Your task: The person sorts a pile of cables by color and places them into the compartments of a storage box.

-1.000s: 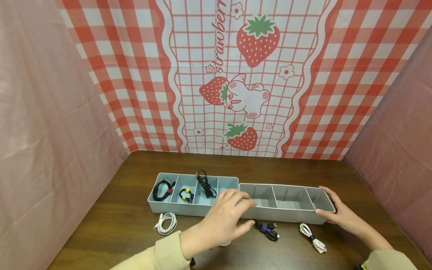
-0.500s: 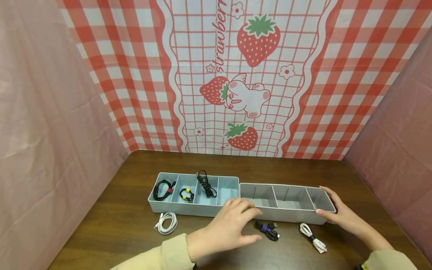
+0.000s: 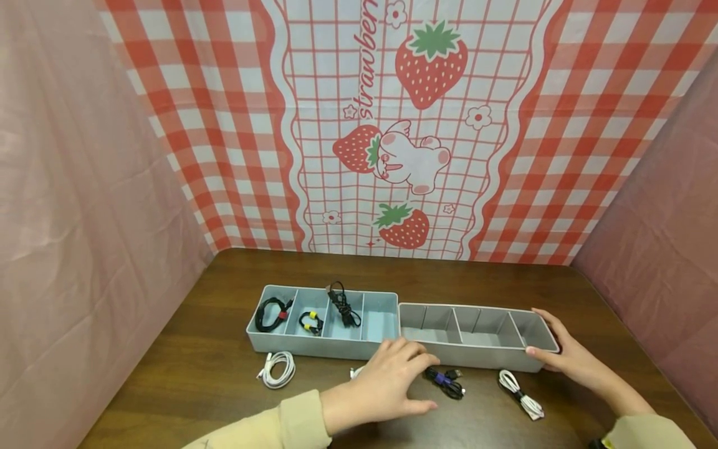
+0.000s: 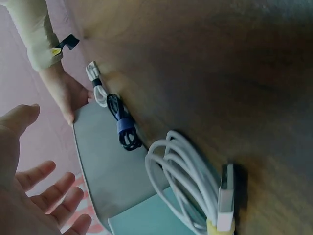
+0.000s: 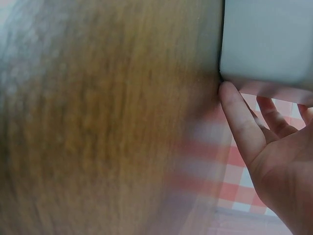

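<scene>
My left hand [image 3: 387, 386] hovers with fingers spread in front of the two boxes, holding nothing. Partly hidden beneath it in the head view is a white USB cable [image 4: 195, 176], coiled with a yellow tie. Just right of that hand lies a black USB cable [image 3: 447, 383] with a purple tie. My right hand [image 3: 572, 362] grips the right end of a grey divided box [image 3: 477, 357], thumb at its front rim and fingers round the back corner. A white cable [image 3: 521, 396] with a black tie lies close to this hand.
A light blue divided box [image 3: 314, 345] adjoins the grey one on the left. Inside are a black cable [image 3: 272, 315] with a red tie, a short yellow-tied cable [image 3: 311, 323] and another black cable [image 3: 343, 308]. A white coiled cable [image 3: 277, 371] lies in front.
My left hand has come down and nearer the front edge, away from the boxes, its fingers still spread. The right hand keeps its grip on the grey box.
</scene>
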`<state>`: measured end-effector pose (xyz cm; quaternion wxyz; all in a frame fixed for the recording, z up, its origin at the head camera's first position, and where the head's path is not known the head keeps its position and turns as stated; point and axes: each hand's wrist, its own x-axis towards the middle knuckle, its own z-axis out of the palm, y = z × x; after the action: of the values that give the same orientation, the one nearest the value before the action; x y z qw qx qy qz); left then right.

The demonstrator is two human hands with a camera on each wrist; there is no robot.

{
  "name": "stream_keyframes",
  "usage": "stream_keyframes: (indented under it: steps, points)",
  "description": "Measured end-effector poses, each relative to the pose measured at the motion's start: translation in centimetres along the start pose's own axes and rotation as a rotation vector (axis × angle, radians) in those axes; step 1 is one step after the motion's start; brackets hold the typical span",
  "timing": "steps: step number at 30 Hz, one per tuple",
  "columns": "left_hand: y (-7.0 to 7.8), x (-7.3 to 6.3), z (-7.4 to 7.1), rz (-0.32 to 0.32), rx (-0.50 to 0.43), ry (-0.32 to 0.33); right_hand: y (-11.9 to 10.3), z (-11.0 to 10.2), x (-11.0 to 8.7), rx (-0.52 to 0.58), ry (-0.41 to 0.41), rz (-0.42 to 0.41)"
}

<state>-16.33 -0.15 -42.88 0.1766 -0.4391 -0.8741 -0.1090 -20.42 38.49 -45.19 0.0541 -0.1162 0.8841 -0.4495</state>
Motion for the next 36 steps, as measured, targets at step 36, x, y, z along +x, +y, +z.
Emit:
stream_keyframes:
  steps: [36]
  points:
    - [1.1, 0.0, 3.5, -0.407, -0.476, -0.109, 0.0, -0.2, 0.1, -0.033, -0.005, 0.015]
